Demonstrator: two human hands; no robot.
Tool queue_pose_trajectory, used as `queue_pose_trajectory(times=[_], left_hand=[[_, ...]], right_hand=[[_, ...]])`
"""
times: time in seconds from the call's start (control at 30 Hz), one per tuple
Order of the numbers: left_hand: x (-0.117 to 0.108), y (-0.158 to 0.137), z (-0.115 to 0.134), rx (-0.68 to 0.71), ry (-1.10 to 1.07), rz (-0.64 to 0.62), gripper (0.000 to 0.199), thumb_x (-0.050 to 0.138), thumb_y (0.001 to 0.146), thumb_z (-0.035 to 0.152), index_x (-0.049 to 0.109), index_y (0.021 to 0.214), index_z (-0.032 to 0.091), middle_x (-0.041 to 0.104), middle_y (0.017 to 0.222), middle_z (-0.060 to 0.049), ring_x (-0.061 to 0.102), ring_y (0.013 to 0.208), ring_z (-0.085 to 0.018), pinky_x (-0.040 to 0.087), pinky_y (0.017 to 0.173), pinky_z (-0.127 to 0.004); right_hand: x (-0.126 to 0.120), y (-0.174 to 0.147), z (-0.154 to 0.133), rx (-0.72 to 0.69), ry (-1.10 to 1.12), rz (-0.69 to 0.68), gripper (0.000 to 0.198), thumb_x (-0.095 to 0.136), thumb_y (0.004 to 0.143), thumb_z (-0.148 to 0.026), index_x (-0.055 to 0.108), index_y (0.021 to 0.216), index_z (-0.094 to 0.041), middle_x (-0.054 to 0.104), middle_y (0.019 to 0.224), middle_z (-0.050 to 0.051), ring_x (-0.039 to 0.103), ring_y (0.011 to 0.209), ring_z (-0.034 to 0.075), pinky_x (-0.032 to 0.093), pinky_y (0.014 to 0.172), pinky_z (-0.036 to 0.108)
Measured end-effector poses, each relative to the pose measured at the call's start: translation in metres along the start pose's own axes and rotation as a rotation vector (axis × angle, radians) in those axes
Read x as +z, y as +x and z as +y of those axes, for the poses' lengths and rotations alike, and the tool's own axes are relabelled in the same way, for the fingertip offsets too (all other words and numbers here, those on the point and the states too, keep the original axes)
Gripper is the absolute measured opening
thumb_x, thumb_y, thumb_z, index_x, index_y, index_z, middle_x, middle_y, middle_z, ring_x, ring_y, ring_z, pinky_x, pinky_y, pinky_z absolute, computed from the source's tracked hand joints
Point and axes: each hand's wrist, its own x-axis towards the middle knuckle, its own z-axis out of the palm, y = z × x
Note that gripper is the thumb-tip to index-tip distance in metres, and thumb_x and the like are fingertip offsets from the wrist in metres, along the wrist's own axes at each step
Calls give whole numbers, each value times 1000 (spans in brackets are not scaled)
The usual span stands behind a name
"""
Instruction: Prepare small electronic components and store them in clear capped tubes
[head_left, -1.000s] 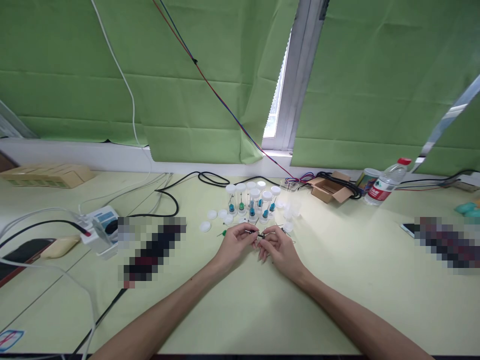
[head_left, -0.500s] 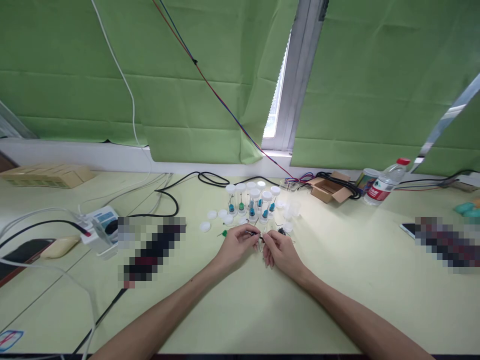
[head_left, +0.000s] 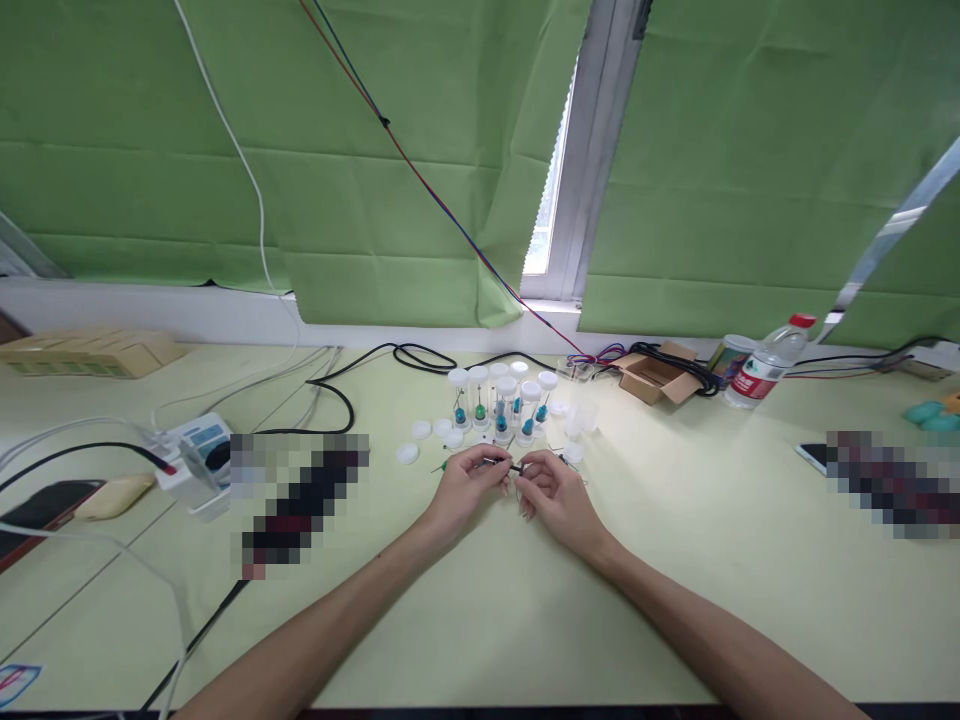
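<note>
Pinching a black piece [head_left: 516,468] — hands [head_left: 466,492] [head_left: 556,496] well inside table edge [head_left: 510,704].

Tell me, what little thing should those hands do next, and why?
Perhaps gently turn the thin black rod-shaped piece with the right hand while the left hand steadies it: it bridges the small gap between them, and both seem to pinch it.

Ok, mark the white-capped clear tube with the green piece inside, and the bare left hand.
White-capped clear tube [head_left: 480,399], head view: mid-body.
Bare left hand [head_left: 463,492], head view: its back.
</note>
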Motion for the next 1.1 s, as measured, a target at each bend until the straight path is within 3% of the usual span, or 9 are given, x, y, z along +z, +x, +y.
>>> queue_pose_trajectory(times=[0.13, 0.4, 0.77, 0.87, 1.0, 1.1], left_hand=[[0, 0, 1, -6, 13, 16, 18, 74, 74, 29, 69, 85, 15, 65, 75, -2, 58, 61, -12, 49, 65, -28], [2, -1, 3, 13, 42, -19, 16, 74, 74, 28, 70, 84, 16, 65, 76, -2, 58, 60, -12, 49, 61, -27], [4, -2, 5, 0, 47, -12, 16, 74, 74, 29, 69, 82, 16, 64, 69, -1, 57, 59, -13, 49, 61, -27], [3, -1, 4, 8, 40, 0, 16, 74, 74, 29, 69, 82, 16, 64, 72, -2, 57, 59, -12, 49, 61, -27], [2, 0, 2, 3, 24, 21, 19, 74, 73, 31, 70, 83, 15, 65, 79, -3, 58, 60, -12, 50, 62, -28], [1, 0, 1, -2, 11, 22, 20, 75, 73, 32, 70, 83, 16, 65, 79, -3, 58, 61, -13, 50, 62, -28]], right_hand=[[0, 1, 3, -24, 14, 4, 24, 64, 85, -39, 53, 94, -20, 58, 78, 0, 61, 56, 13, 52, 48, 26], [-2, -1, -4, 19, -109, -1, 25, 55, 90, -44, 55, 85, -20, 53, 57, -4, 51, 43, 11, 43, 41, 23], [-3, 0, -4, -7, -239, 13, 37, 49, 93, -46, 57, 69, -19, 55, 55, -1, 51, 49, 13, 42, 51, 25], [-2, 0, -4, -8, -202, 4, 34, 49, 93, -45, 59, 76, -18, 56, 58, -1, 52, 51, 13, 44, 52, 25], [-3, 0, -2, -26, -140, 11, 27, 59, 88, -41, 58, 101, -18, 62, 73, 2, 59, 59, 14, 49, 55, 26], [-3, 0, 0, -38, -124, 0, 28, 63, 85, -39, 57, 104, -19, 63, 83, 3, 62, 64, 15, 51, 55, 27]])
